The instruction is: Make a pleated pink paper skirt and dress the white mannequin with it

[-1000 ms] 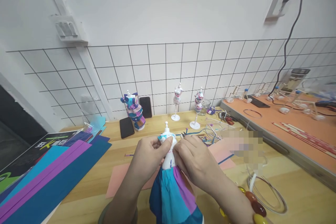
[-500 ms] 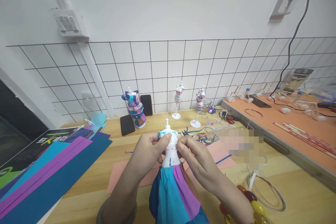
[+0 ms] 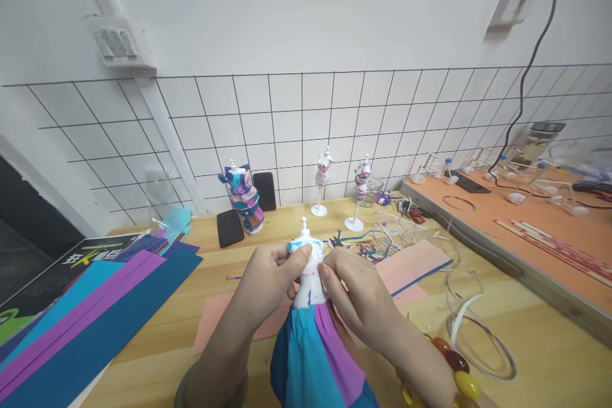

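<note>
A white miniature dress form (image 3: 312, 290) stands between my hands, with pink and blue smears on its torso. From its waist hangs a pleated paper skirt (image 3: 303, 350) in turquoise, purple and dark blue. My left hand (image 3: 273, 277) is closed on the left side of the bust, its thumb pressed on the front. My right hand (image 3: 356, 287) is closed with curled fingers against the torso's right side. Whether a small scrap is pinched there is hidden. Peach paper (image 3: 210, 319) lies beneath the hands.
Folded blue and purple paper (image 3: 109, 312) lies at left. Behind stand a decorated dress form (image 3: 246, 194), two more small forms (image 3: 324, 172) and phones (image 3: 230, 228). Wire coils (image 3: 482, 347), scraps and pliers (image 3: 336, 241) lie at right, beside a raised orange board (image 3: 516, 223).
My right hand has shifted slightly, its fingers rolling over and down along the torso's side. The left hand keeps its hold. The whole view has moved a little.
</note>
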A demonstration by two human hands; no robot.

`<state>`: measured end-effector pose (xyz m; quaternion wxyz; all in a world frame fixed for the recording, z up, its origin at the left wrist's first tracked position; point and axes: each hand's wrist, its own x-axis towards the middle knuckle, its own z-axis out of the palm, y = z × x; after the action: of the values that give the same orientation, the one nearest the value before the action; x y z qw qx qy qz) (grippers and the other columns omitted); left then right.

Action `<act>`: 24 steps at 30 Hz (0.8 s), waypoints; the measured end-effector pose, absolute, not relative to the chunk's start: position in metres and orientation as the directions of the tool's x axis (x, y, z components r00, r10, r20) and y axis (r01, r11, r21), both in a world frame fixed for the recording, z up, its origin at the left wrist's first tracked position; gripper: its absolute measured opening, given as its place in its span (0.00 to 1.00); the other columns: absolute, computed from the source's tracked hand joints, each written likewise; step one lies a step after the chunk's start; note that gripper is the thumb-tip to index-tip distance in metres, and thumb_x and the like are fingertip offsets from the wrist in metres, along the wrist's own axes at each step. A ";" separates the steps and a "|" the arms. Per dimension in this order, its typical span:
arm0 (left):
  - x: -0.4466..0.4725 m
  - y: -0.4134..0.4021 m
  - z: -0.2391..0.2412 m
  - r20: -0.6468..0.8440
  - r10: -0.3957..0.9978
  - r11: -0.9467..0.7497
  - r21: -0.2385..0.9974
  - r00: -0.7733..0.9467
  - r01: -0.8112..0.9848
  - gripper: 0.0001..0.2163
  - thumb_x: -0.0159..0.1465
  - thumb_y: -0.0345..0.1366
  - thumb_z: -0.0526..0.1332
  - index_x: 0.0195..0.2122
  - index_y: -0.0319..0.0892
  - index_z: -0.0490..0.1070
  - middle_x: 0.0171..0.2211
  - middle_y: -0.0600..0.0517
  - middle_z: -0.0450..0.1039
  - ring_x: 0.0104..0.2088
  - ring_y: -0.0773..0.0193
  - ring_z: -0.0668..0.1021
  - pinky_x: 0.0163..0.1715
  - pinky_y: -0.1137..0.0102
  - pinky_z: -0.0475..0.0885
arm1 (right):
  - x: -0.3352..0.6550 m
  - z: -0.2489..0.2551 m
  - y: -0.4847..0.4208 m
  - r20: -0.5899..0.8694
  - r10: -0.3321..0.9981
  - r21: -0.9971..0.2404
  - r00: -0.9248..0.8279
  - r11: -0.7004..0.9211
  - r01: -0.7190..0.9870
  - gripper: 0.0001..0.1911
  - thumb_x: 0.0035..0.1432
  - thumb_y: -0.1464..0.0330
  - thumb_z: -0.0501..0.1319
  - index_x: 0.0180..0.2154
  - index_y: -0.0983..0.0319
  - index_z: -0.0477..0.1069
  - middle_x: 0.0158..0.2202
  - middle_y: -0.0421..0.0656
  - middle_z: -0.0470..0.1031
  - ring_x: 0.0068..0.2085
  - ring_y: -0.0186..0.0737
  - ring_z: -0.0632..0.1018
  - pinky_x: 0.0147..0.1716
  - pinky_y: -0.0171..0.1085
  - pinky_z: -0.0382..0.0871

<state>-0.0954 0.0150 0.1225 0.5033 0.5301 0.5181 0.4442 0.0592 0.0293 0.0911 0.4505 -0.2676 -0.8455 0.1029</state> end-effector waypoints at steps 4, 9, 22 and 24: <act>-0.098 0.018 0.121 -0.026 0.984 0.027 1.000 0.176 -0.006 0.18 0.57 0.46 0.59 0.17 0.38 0.66 0.14 0.54 0.66 0.15 0.71 0.68 0.16 0.76 0.63 | 0.057 0.092 0.023 0.584 0.740 -0.736 -0.333 0.656 0.167 0.17 0.66 0.67 0.47 0.24 0.60 0.57 0.22 0.38 0.60 0.25 0.34 0.63 0.26 0.35 0.55; -0.102 0.019 0.118 0.025 0.967 0.015 0.988 0.254 -0.155 0.17 0.57 0.46 0.59 0.19 0.37 0.67 0.16 0.53 0.67 0.17 0.69 0.69 0.18 0.75 0.64 | 0.049 0.093 0.018 0.326 0.904 -0.938 -0.276 0.273 -0.212 0.17 0.64 0.61 0.52 0.23 0.61 0.60 0.21 0.36 0.61 0.24 0.32 0.63 0.25 0.32 0.56; -0.103 0.022 0.113 0.096 0.973 -0.023 0.945 0.210 -0.326 0.15 0.57 0.44 0.58 0.20 0.37 0.69 0.18 0.53 0.64 0.20 0.69 0.66 0.21 0.73 0.63 | 0.054 0.096 0.026 0.320 0.888 -0.944 -0.331 0.268 -0.193 0.24 0.65 0.56 0.46 0.24 0.63 0.66 0.22 0.40 0.67 0.27 0.35 0.69 0.30 0.35 0.61; -0.103 0.022 0.112 0.088 0.982 -0.027 0.939 0.166 -0.344 0.14 0.57 0.43 0.59 0.20 0.38 0.68 0.19 0.54 0.64 0.21 0.69 0.66 0.21 0.74 0.62 | 0.057 0.099 0.024 0.379 0.867 -0.924 -0.324 0.376 -0.074 0.21 0.64 0.56 0.49 0.26 0.62 0.65 0.24 0.40 0.67 0.29 0.36 0.69 0.31 0.34 0.61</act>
<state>-0.1028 0.0218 0.1121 0.6067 0.4634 0.3444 0.5464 0.0568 0.0243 0.0986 0.4985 -0.2988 -0.6629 0.4719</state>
